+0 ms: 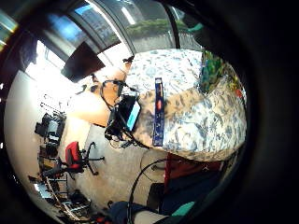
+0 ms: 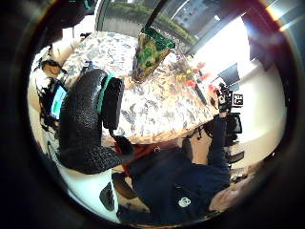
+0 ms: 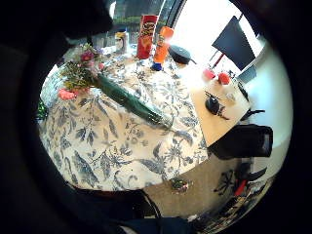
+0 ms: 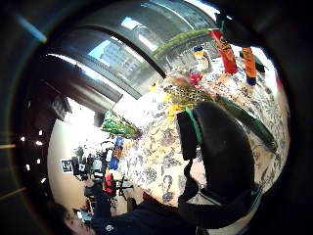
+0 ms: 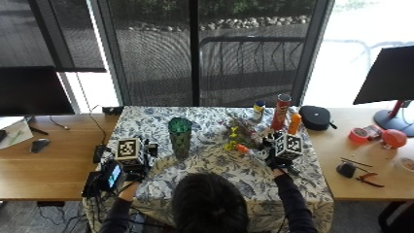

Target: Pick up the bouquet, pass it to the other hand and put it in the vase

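Person sitting at table (image 5: 58,179) w/ blue-floral cloth (image 5: 220,170) over the middle. Bouquet (image 5: 238,138) is lying flat on cloth, right of centre, blooms pointing away from person, dark green wrapped stems (image 3: 131,102) running back toward the near right edge. Green vase (image 5: 180,137) is standing upright on cloth, left of bouquet, apart from it.

Right hand (image 5: 279,158) is hovering over the stem end of the bouquet; fingers (image 4: 220,152) are showing straight-ish in thumb-side palm view, holding nothing, and bouquet is lying free under palm. Contact w/ stems: prob. none, but hard to tell from outside view.

Left hand (image 5: 132,170) is sitting at cloth's left edge, well apart from vase and bouquet; fingers (image 2: 86,124) looking relaxed, gripping nothing.

Far side of cloth: red tube can (image 5: 281,111), orange bottle (image 5: 295,124), small yellow-capped bottle (image 5: 259,110). Black pouch (image 5: 315,117) is on bare wood right of the cloth.
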